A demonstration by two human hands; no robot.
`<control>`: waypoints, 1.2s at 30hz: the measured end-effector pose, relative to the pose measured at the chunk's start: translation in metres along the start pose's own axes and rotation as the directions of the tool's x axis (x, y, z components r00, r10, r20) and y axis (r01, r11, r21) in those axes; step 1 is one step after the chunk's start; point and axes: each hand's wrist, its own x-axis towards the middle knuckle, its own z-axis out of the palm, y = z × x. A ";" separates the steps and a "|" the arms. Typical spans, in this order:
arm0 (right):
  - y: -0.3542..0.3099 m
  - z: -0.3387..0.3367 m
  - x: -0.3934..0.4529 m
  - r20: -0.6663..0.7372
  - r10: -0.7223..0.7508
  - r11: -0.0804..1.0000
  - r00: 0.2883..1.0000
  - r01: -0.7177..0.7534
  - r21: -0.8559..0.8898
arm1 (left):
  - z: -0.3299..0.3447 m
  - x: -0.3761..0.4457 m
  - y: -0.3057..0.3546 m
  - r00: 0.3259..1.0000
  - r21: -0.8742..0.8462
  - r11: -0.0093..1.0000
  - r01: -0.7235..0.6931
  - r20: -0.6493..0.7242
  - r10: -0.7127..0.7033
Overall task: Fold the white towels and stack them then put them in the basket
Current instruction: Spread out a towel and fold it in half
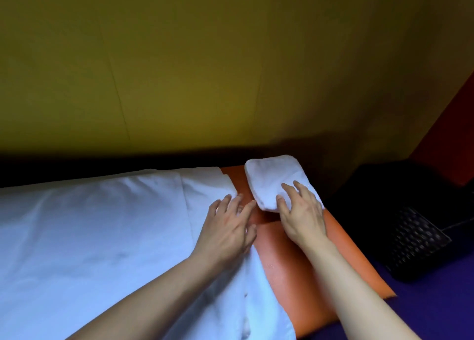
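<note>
The right hand (pixel 301 212) presses straight fingers (pixel 287 189) on the folded towel (pixel 273 179), whose long axis runs near-to-far; left hand (pixel 228 226) rests open just left.

folded white towel (pixel 272 178) | flat on orange pad | dark woven basket (pixel 415 239) | right

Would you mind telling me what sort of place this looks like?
Probably a massage or spa room: an orange padded table partly covered by a white sheet, a folded white towel, and a dark woven basket beside it.
</note>
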 end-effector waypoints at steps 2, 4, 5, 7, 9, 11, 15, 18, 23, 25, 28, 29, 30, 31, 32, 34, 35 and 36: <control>-0.019 -0.004 -0.025 -0.004 -0.035 0.997 0.999 0.035 0.067 | -0.006 -0.040 -0.012 0.997 0.030 0.997 0.070 0.022 -0.071; -0.040 -0.006 -0.048 -0.005 -0.076 0.989 0.997 0.076 0.127 | -0.010 -0.079 -0.024 0.991 0.067 0.991 0.119 0.054 -0.122; -0.051 -0.007 -0.060 -0.007 -0.105 0.983 0.994 0.105 0.149 | -0.012 -0.099 -0.031 0.988 0.076 0.988 0.135 0.068 -0.140; -0.071 -0.006 -0.083 -0.005 -0.162 0.969 0.987 0.160 0.188 | -0.017 -0.138 -0.041 0.983 0.078 0.984 0.157 0.085 -0.164; -0.091 -0.005 -0.105 0.023 -0.182 0.965 0.983 0.174 0.193 | -0.022 -0.171 -0.045 0.980 0.069 0.984 0.162 0.103 -0.169; -0.107 0.001 -0.124 0.023 -0.201 0.969 0.979 0.195 0.149 | -0.028 -0.198 -0.044 0.976 0.033 0.983 0.180 0.118 -0.182; -0.119 0.021 -0.154 0.046 -0.259 0.964 0.965 0.255 0.081 | -0.036 -0.240 -0.028 0.982 -0.055 0.992 0.114 0.157 -0.104; -0.120 0.023 -0.157 0.093 -0.261 0.965 0.961 0.259 0.028 | -0.040 -0.257 -0.020 0.979 -0.056 0.998 -0.005 0.201 0.016; -0.135 0.011 -0.146 0.277 -0.224 0.968 0.934 0.247 -0.049 | -0.038 -0.256 -0.022 0.991 -0.055 0.998 0.018 0.135 -0.010; -0.141 0.008 -0.144 0.328 -0.197 0.976 0.924 0.218 -0.026 | -0.039 -0.257 -0.021 0.998 -0.099 0.994 0.045 0.040 -0.041; -0.152 0.004 -0.134 0.436 -0.095 0.995 0.895 0.078 0.057 | -0.046 -0.258 -0.019 0.985 -0.193 0.979 0.060 -0.148 -0.089; -0.157 0.003 -0.130 0.475 -0.050 0.996 0.879 0.006 0.094 | -0.051 -0.259 -0.018 0.976 -0.209 0.976 0.060 -0.194 -0.102; -0.164 0.001 -0.124 0.503 -0.011 0.987 0.864 -0.073 0.146 | -0.058 -0.259 -0.017 0.966 -0.220 0.974 0.064 -0.232 -0.116; -0.171 0.001 -0.119 0.520 0.020 0.967 0.854 -0.149 0.208 | -0.066 -0.260 -0.017 0.955 -0.248 0.966 0.078 -0.261 -0.144; -0.179 0.000 -0.114 0.542 0.047 0.938 0.839 -0.225 0.266 | -0.073 -0.263 -0.017 0.940 -0.312 0.944 0.112 -0.276 -0.202; -0.195 0.000 -0.106 0.599 0.095 0.876 0.795 -0.352 0.328 | -0.088 -0.269 -0.020 0.900 -0.485 0.852 0.199 -0.254 -0.355; -0.202 0.001 -0.102 0.629 0.118 0.849 0.768 -0.406 0.337 | -0.094 -0.273 -0.024 0.888 -0.550 0.805 0.221 -0.228 -0.399; -0.209 0.004 -0.098 0.656 0.137 0.822 0.742 -0.455 0.343 | -0.099 -0.277 -0.028 0.885 -0.589 0.774 0.233 -0.201 -0.420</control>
